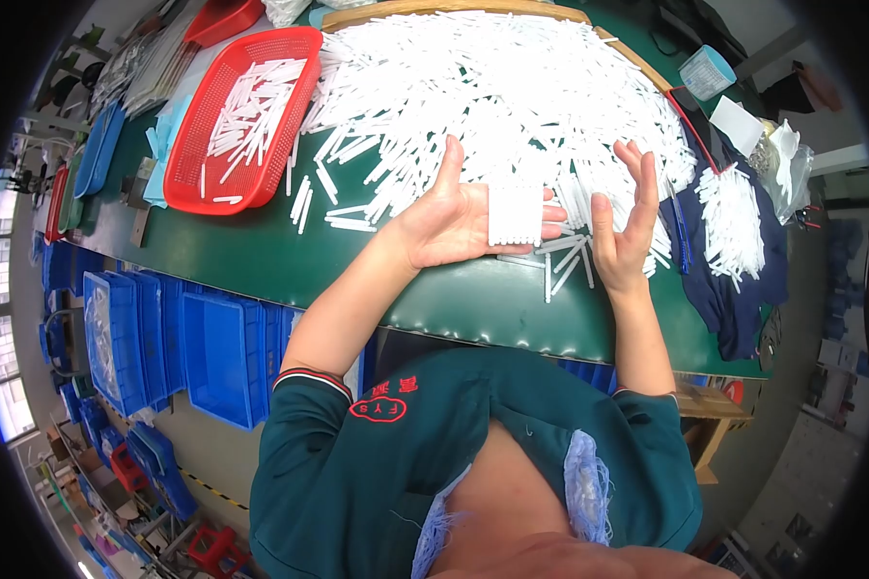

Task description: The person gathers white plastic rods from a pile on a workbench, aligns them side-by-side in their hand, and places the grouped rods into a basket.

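Note:
My left hand [451,222] is palm up above the green table, thumb raised. Across its outstretched fingers lies a flat row of short white sticks [516,214], side by side with their near ends lined up. My right hand [627,227] stands upright just to the right of the row, fingers apart and nothing in it. Behind both hands spreads a large heap of loose white sticks [492,87]. A few stray white sticks [565,265] lie on the table between the hands.
A red perforated basket [179,183] at the left holds more sticks. Another bundle of sticks [731,222] rests on dark blue cloth [743,314] at the right. A wooden rail [454,8] borders the heap. Blue crates [224,357] stand below the table's left side.

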Action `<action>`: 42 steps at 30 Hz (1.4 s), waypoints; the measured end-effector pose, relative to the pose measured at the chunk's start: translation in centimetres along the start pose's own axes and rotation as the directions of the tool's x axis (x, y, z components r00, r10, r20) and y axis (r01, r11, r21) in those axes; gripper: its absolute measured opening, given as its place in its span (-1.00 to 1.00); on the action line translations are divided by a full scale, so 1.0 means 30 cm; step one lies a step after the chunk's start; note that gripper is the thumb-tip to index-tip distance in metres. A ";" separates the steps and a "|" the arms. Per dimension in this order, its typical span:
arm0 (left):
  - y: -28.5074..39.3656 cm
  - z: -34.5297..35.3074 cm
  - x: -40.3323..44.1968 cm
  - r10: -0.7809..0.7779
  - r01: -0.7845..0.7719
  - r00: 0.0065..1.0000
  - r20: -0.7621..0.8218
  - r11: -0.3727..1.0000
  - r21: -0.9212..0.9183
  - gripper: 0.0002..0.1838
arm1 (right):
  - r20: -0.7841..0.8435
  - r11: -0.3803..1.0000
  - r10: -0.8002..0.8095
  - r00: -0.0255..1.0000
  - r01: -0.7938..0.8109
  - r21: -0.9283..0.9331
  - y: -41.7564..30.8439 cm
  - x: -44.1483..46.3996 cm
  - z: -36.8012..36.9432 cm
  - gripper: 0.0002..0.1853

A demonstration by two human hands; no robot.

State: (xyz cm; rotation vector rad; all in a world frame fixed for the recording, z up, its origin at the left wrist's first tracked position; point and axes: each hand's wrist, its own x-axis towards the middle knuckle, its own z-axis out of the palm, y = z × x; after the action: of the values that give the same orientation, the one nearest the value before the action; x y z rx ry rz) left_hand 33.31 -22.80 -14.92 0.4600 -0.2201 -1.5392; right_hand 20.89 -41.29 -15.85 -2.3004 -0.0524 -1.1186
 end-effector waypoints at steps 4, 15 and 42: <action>0.001 -0.001 -0.001 0.000 0.000 1.000 -0.005 1.000 0.000 0.24 | 0.001 1.000 0.000 1.000 0.000 -0.002 -0.001 0.001 -0.001 -0.27; 0.005 -0.034 0.012 0.063 -0.062 0.998 0.012 0.997 -0.043 0.23 | 0.004 1.000 0.007 1.000 -0.007 0.021 -0.010 0.000 -0.003 -0.26; 0.247 -0.087 -0.151 0.628 0.423 0.777 -0.040 -0.474 0.772 -0.09 | 0.244 0.975 0.117 0.963 -0.065 -0.211 0.008 -0.010 0.027 -0.36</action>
State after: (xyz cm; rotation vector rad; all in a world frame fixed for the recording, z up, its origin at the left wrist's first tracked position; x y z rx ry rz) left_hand 40.97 -18.16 -13.50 2.4003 -1.2071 -0.1316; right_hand 21.36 -41.02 -16.58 -2.5888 0.0720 -0.8062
